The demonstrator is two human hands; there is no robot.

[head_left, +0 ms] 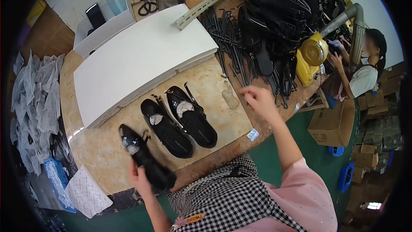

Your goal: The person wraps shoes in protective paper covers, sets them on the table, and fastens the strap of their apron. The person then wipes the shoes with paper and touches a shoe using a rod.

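My left hand (140,178) is wrapped around the side of a black strapped shoe (146,159) at the table's near left edge. White paper shows inside that shoe, which looks slightly blurred. Two more black shoes lie side by side in the middle, a left one (166,129) and a right one (191,118), both with paper stuffing and thin buckled straps. Over the right part of the table, my right hand (260,101) has its fingers curled together beside a heap of dark rods (231,43). Whatever those fingers may hold is hidden.
A stack of white sheets (141,56) lies behind the shoes, with a perforated metal strip (208,5) on it. A large pile of black shoes (279,13) fills the back right. Grey tissue paper (36,107) hangs at left. Another person (365,68) works at far right.
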